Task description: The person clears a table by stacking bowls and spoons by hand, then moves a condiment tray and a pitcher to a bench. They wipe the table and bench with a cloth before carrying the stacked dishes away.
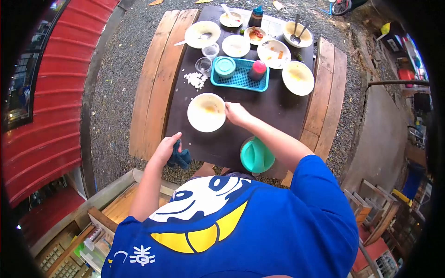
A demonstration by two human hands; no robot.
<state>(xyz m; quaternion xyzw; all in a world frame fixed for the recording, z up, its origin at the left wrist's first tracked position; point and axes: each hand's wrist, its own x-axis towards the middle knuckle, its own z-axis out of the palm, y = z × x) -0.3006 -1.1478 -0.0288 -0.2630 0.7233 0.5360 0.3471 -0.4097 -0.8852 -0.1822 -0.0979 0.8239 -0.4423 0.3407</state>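
Note:
My right hand (238, 114) is closed on the right rim of a cream-coloured bowl (200, 119) with a little yellowish residue inside. Lower left, just off the table's near left edge, my left hand (163, 151) grips a dark blue cloth (180, 158) that hangs from its fingers. A turquoise pitcher or tub with a lid (257, 155) is below my right forearm. Beyond the bowl, a blue plastic basket (242, 85) holds a round teal-lidded container (225, 66) and a red-capped bottle (257, 70).
Used bowls, including one at the right (298, 78) and one with a spoon (202, 34), crowd the far half of the dark table (181, 111). Clear cups (203, 65), white scraps (195, 80) and a blue-capped sauce bottle (256, 16) stand or lie there. Wooden benches (153, 92) flank it.

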